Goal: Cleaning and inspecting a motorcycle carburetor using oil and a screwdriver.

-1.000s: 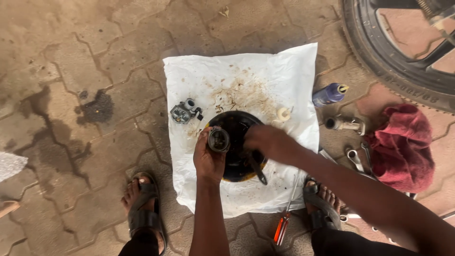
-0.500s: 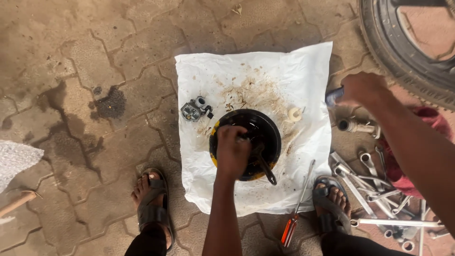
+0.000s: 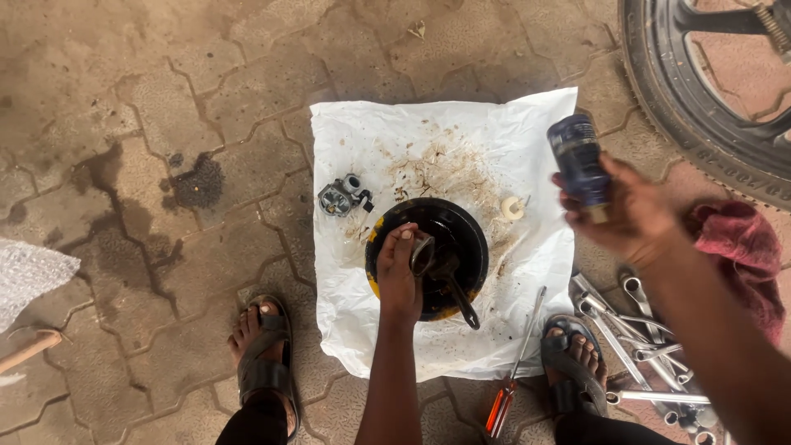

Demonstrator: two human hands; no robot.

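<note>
My left hand (image 3: 399,272) holds a small dark metal part (image 3: 423,255) over a black bowl (image 3: 461,227) that sits on a white, stained sheet (image 3: 362,313). A dark tool handle (image 3: 460,297) sticks out of the bowl toward me. My right hand (image 3: 630,216) is raised to the right of the sheet and grips a dark blue spray can (image 3: 579,161). A small grey carburettor-like part (image 3: 339,198) lies on the sheet left of the bowl. A white ring (image 3: 512,208) lies to the bowl's right.
A motorcycle tyre (image 3: 684,91) fills the top right. Several wrenches (image 3: 634,325) and a red rag (image 3: 746,255) lie at right. A red-handled screwdriver (image 3: 504,404) lies by my right foot (image 3: 577,363); my left foot (image 3: 262,346) stands on oil-stained paving.
My right hand reached right to the blue can on the ground and has lifted it up beside the sheet. My left hand stayed over the bowl with the part.
</note>
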